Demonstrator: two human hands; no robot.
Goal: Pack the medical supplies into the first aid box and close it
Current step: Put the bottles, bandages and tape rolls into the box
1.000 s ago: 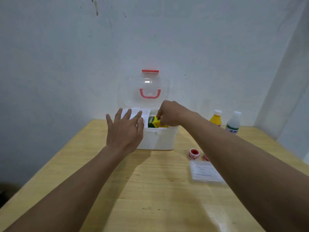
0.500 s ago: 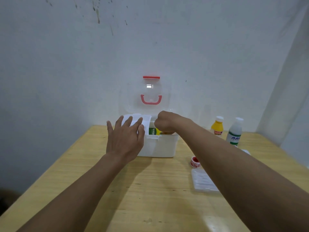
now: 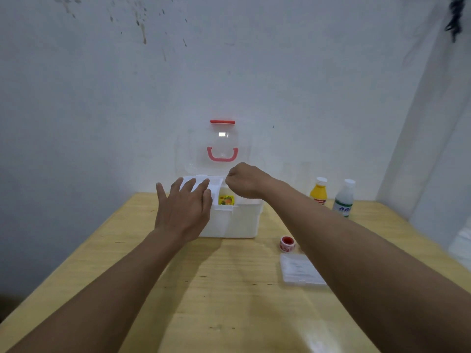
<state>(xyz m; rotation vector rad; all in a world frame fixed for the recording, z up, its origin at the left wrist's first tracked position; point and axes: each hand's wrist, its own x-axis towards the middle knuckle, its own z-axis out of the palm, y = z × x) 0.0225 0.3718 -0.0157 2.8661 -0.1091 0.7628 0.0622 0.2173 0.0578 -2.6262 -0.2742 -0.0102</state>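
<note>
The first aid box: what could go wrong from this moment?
1. The packet stands high in the first aid box; the open lid may not shut over it.
2. The right forearm hangs just over the tape roll and flat case; pulling back may sweep them.

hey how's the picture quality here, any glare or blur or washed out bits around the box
Head view: the first aid box is overexposed, its white front nearly featureless; the clear lid carries a small bright reflection; the table shows sheen near the bottom edge; wide-angle bending tilts the wall corner at right; bottle labels are too soft to read.
</note>
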